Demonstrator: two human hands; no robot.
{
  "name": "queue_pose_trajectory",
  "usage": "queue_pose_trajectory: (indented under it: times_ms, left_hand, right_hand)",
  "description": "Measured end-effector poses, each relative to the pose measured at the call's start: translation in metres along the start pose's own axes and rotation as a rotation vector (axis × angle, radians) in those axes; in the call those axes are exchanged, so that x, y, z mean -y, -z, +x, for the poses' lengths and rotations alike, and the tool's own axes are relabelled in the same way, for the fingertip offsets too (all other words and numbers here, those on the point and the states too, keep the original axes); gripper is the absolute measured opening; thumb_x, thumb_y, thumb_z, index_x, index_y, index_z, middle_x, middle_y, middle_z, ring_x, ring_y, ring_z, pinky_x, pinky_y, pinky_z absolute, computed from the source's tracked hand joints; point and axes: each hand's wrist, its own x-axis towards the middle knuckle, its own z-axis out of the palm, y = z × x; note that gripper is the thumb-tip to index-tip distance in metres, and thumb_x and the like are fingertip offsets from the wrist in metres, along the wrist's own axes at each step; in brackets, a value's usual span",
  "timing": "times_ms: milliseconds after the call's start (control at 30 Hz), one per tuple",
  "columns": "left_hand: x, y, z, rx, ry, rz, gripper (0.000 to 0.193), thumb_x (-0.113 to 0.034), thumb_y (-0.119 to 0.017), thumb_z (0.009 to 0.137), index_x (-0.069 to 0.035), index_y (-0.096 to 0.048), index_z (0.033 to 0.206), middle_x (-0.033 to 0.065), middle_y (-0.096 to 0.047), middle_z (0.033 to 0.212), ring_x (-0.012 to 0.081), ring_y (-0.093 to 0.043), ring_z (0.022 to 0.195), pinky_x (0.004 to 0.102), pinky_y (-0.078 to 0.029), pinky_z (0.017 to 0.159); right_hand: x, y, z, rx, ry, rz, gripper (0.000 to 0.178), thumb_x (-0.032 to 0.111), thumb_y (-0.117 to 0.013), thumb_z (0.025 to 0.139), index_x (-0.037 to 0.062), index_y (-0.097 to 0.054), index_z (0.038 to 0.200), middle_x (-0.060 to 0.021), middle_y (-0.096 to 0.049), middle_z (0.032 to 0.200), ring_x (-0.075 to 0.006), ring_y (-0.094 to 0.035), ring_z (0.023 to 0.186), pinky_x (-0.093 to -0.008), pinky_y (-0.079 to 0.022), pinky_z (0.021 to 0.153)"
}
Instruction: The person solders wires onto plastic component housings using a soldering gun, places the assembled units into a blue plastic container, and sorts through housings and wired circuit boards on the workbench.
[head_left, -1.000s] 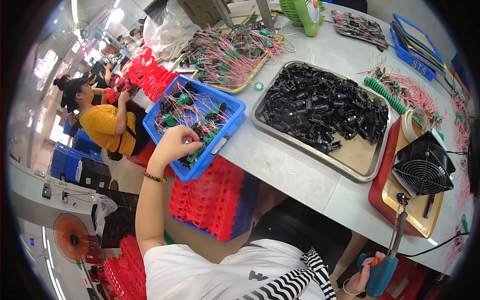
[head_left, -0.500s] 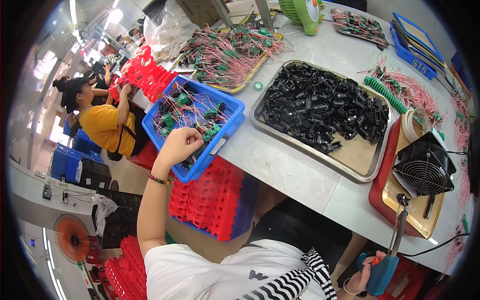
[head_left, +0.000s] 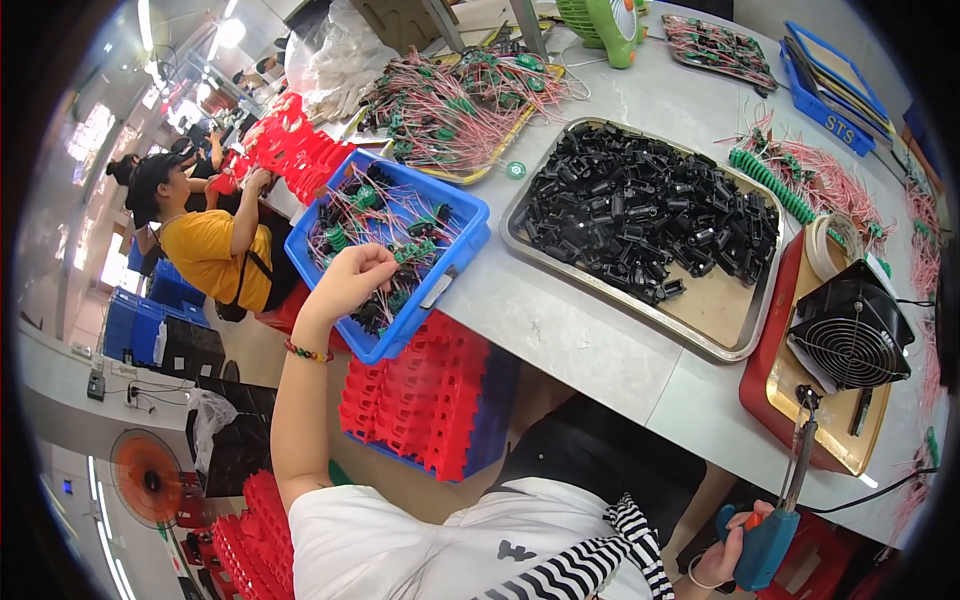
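Observation:
My left hand [head_left: 350, 278] is over a blue plastic bin [head_left: 458, 258], its fingers pinched together above green circuit boards [head_left: 412, 252] with thin red and white wires and black parts. Whatever lies between the fingertips is too small to make out. My right hand [head_left: 722, 556] is wrapped round the teal handle of a soldering gun [head_left: 770, 545], low at the right. The gun's metal barrel points up, its tip close to a small black piece at the edge of a red box with a gold-coloured top [head_left: 822, 432].
A metal tray [head_left: 600, 282] heaped with small black plastic housings [head_left: 650, 205] lies mid-table. Beyond the bin are piled wired boards [head_left: 440, 110] and a green fan [head_left: 605, 30]. A black fan [head_left: 850, 340] stands on the red box. Red plastic trays [head_left: 415, 400] sit below the table; a person in yellow [head_left: 215, 250] works at left.
My left hand has lifted slightly and shifted up and left over the bin. The right hand and soldering gun have hardly moved.

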Motion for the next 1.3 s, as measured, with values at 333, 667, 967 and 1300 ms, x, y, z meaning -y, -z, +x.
queue_pose_trajectory:
  times_ms: [333, 667, 967, 1300]
  left_hand:
    - [-0.035, 0.0, -0.018, 0.029, 0.037, -0.181, 0.02, -0.011, -0.062, 0.087, 0.001, -0.06, 0.103, 0.0, -0.063, 0.072, 0.0035, -0.054, 0.064, 0.0184, -0.042, 0.058]
    - [-0.014, 0.015, -0.015, -0.264, -0.341, 0.828, 0.009, -0.012, -0.073, 0.071, -0.016, -0.073, 0.079, 0.0036, -0.063, 0.088, 0.0221, -0.054, 0.094, 0.0362, -0.034, 0.089]
    - [0.001, 0.009, -0.009, -0.354, -0.218, 0.867, 0.012, -0.011, -0.071, 0.068, -0.016, -0.074, 0.078, 0.0029, -0.063, 0.087, 0.0179, -0.054, 0.094, 0.0373, -0.034, 0.088]
    - [0.023, 0.012, 0.0, -0.425, -0.186, 0.353, 0.017, -0.008, -0.064, 0.073, -0.001, -0.062, 0.089, 0.0094, -0.063, 0.078, 0.0204, -0.062, 0.078, 0.0294, -0.049, 0.073]
  right_hand:
    - [0.007, -0.011, 0.001, -0.05, 0.007, -0.013, 0.049, 0.014, -0.064, 0.072, -0.004, -0.05, 0.116, -0.0111, -0.057, 0.099, -0.0138, -0.047, 0.073, -0.0267, -0.037, 0.069]
    - [0.002, -0.006, -0.001, -0.04, 0.006, 0.017, 0.049, 0.012, -0.063, 0.072, -0.0046, -0.05, 0.117, -0.013, -0.057, 0.106, -0.0141, -0.048, 0.074, -0.0279, -0.038, 0.071]
    - [0.009, -0.008, -0.001, -0.039, 0.026, 0.015, 0.048, 0.012, -0.063, 0.072, -0.0055, -0.051, 0.115, -0.014, -0.057, 0.106, -0.0144, -0.047, 0.072, -0.0276, -0.038, 0.069]
    - [0.001, -0.003, -0.003, -0.037, 0.023, -0.012, 0.047, 0.011, -0.064, 0.073, -0.0048, -0.05, 0.116, -0.0136, -0.057, 0.108, -0.0152, -0.048, 0.077, -0.0279, -0.039, 0.069]
